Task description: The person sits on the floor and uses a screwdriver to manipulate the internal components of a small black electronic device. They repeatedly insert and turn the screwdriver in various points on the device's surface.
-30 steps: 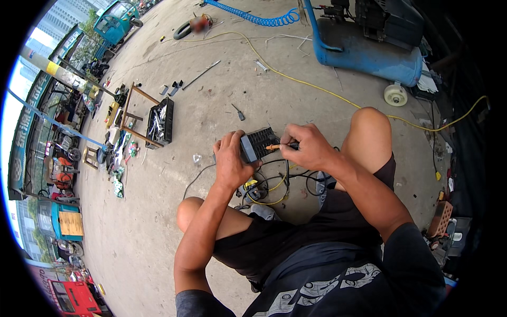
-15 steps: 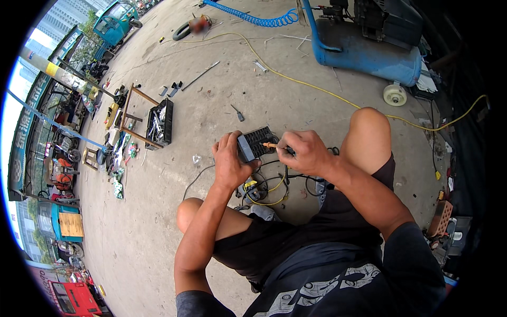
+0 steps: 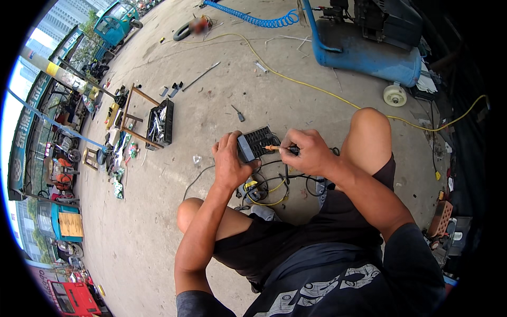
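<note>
Black finned electrical module [image 3: 257, 141]: gripped by left hand [image 3: 229, 165]; right hand [image 3: 308, 151] pinches orange-tipped probe [image 3: 274, 148] against it; work under way, wires [image 3: 269, 187] below module loose.

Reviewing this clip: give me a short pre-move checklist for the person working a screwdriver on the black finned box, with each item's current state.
1. Left hand grips the black finned box firmly: ok.
2. Right hand holds the orange-shafted screwdriver: ok.
3. Screwdriver tip seated in a screw: cannot tell, too small to see.
4. Box supported: not ok, it is held in the air above the loose black and yellow wires.
5. Wires clear of the hands: ok, they lie below on the concrete floor.
6. Spare screwdriver within sight on the floor: ok.
</note>
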`<control>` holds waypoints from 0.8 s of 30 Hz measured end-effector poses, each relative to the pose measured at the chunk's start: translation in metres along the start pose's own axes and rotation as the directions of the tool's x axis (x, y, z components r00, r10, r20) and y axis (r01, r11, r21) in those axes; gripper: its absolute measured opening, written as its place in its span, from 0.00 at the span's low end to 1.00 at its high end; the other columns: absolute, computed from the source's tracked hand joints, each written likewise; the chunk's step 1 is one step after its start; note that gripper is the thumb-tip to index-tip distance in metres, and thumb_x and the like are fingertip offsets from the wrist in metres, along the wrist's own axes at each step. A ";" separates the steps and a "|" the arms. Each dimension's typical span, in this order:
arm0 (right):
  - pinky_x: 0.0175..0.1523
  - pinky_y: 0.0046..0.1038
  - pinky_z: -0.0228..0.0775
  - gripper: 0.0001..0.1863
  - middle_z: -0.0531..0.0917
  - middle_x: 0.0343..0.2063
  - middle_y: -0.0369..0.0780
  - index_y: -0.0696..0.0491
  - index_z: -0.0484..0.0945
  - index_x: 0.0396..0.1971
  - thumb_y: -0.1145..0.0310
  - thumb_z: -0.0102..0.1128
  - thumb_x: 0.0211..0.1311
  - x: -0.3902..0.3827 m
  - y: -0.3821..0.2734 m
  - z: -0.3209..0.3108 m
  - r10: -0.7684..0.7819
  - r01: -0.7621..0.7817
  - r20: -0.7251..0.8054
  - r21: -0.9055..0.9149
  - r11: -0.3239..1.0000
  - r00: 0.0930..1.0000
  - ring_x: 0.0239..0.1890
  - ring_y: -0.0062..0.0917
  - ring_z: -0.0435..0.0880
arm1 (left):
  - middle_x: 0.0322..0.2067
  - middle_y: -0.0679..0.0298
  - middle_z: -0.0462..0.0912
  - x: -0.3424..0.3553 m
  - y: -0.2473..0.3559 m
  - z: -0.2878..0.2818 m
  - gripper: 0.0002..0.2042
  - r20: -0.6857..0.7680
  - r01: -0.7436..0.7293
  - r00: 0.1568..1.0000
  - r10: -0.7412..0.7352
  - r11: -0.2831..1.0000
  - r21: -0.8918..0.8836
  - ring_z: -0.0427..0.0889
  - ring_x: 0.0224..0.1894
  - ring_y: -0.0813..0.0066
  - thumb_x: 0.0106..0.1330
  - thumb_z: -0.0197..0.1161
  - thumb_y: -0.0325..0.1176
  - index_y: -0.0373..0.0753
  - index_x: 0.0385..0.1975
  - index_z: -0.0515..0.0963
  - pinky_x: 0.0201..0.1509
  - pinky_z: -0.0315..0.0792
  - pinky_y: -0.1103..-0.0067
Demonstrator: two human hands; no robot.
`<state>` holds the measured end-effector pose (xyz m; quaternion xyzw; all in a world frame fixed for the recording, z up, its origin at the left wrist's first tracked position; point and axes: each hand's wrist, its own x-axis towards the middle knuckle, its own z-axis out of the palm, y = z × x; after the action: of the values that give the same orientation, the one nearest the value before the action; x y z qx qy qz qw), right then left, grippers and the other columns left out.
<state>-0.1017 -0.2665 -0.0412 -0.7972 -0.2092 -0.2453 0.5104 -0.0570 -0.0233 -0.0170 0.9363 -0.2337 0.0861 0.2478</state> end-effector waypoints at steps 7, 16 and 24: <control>0.30 0.40 0.76 0.09 0.85 0.25 0.45 0.56 0.76 0.31 0.75 0.71 0.56 0.002 -0.001 0.005 -0.052 0.053 0.011 -0.051 0.997 0.999 0.26 0.44 0.86 | 0.49 0.54 0.81 0.000 0.003 -0.001 0.43 0.008 0.008 1.000 -0.008 1.000 -0.017 0.78 0.57 0.51 0.35 0.87 0.33 0.35 0.58 0.76 0.68 0.61 0.60; 0.28 0.38 0.75 0.10 0.85 0.25 0.46 0.56 0.75 0.30 0.78 0.70 0.57 0.002 0.008 0.003 -0.026 -0.038 -0.322 -0.190 0.981 0.947 0.24 0.44 0.86 | 0.48 0.56 0.82 -0.001 0.000 0.001 0.42 -0.030 -0.030 0.999 0.030 0.999 0.013 0.80 0.55 0.51 0.35 0.88 0.36 0.38 0.57 0.76 0.66 0.64 0.61; 0.31 0.35 0.76 0.08 0.85 0.25 0.45 0.57 0.75 0.31 0.77 0.69 0.62 0.009 0.014 -0.008 -0.027 -0.056 -0.444 -0.174 0.983 0.896 0.25 0.38 0.86 | 0.49 0.56 0.82 0.000 -0.004 0.001 0.42 -0.019 -0.016 1.000 0.016 1.000 0.000 0.79 0.56 0.50 0.35 0.88 0.35 0.38 0.57 0.76 0.67 0.63 0.61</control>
<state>-0.0882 -0.2784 -0.0429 -0.7650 -0.0579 -0.4348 0.4716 -0.0550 -0.0205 -0.0202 0.9334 -0.2387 0.0970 0.2496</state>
